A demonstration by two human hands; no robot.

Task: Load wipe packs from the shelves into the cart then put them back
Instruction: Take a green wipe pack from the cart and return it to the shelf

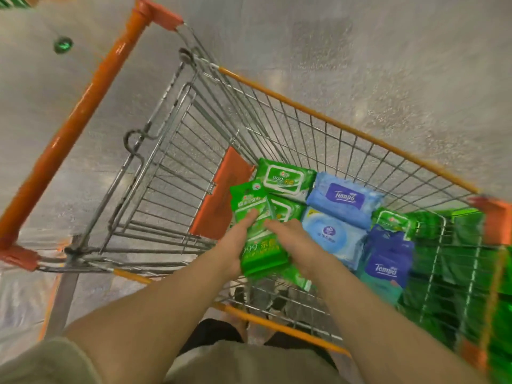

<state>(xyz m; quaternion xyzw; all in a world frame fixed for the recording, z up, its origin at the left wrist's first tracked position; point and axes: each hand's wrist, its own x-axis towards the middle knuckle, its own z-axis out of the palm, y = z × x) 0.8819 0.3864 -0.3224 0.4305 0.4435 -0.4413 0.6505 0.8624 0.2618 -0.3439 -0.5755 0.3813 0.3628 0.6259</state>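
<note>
I look down into a wire cart with orange trim. Inside lie green wipe packs, a blue Tempo pack, a pale blue pack and dark blue Tempo packs. Both hands reach into the cart around a stack of green packs. My left hand holds the stack's left side, fingers lying along its top. My right hand holds the right side. A smaller green pack sits tilted on top of the stack.
The orange cart handle runs up the left. An orange child-seat flap stands inside the basket. Green shelving or crates show beyond the cart's right end. Grey speckled floor lies all around.
</note>
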